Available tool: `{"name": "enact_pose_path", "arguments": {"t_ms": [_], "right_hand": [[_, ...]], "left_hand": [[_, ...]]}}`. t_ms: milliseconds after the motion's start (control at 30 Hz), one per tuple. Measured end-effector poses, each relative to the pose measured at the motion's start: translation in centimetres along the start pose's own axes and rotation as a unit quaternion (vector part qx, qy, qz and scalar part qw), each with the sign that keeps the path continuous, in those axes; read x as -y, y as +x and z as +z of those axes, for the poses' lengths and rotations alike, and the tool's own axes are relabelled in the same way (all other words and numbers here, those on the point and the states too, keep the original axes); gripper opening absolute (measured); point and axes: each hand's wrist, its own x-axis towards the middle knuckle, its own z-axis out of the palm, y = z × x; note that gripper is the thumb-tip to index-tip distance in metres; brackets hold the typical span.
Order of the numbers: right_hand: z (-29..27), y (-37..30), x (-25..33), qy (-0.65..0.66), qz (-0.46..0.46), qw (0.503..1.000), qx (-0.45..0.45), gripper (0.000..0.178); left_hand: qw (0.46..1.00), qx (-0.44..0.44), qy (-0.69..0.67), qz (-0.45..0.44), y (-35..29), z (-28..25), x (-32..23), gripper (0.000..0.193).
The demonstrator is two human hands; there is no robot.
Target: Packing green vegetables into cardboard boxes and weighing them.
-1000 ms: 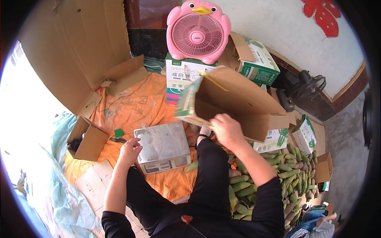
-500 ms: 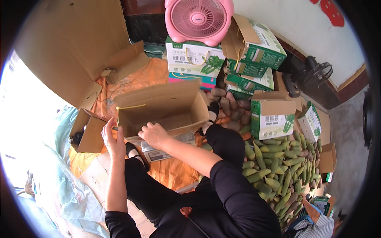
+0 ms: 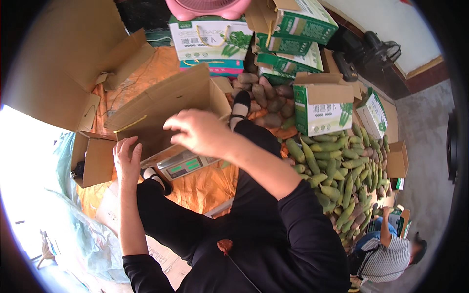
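Note:
An open cardboard box (image 3: pixel 195 97) stands tilted in front of me on a flat scale (image 3: pixel 183 167) with lit green displays. Its inside is bare brown card, and a yellow cord handle lies along its left end. My left hand (image 3: pixel 128 158) is closed at that left end, thumb and fingers about the card edge. Over the box's opening hovers my right hand (image 3: pixel 202 132), its fingers apart and holding nothing; it hides part of the near wall.
Green radishes (image 3: pixel 337 171) lie heaped to my right, with reddish-brown roots (image 3: pixel 264 93) farther off. Printed cartons (image 3: pixel 210 41) stand beyond, one under a pink fan (image 3: pixel 210 7). A large cardboard sheet (image 3: pixel 53 58) rises at the left. A person in a striped shirt (image 3: pixel 386 259) is at the lower right.
My right hand has lifted off the box's near edge, its fingers spreading. The view has shifted, so most things sit farther left and higher. More of the scale's displays shows.

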Motion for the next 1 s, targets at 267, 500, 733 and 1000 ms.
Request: {"name": "enact_pose_path", "arguments": {"t_ms": [267, 500, 733, 1000], "right_hand": [[-9.7, -11.0, -10.1, 0.044, 0.235, 0.953, -0.186, 0.024], [-1.2, -26.8, -21.3, -0.168, 0.458, 0.873, -0.014, 0.023], [7.1, -35.4, -22.7, -0.134, 0.511, 0.847, 0.059, 0.024], [8.2, -31.6, -20.4, -0.095, 0.462, 0.878, 0.078, 0.015]], "left_hand": [[0.990, 0.130, 0.033, 0.046, 0.1, 1.0, -1.7, 0.030], [0.965, 0.245, 0.076, 0.054, -0.3, 1.2, -3.1, 0.043], [0.953, 0.283, 0.111, 0.013, -0.1, 2.8, -5.0, 0.045], [0.970, 0.222, 0.096, 0.012, -1.2, 6.3, -2.7, 0.023]]}}
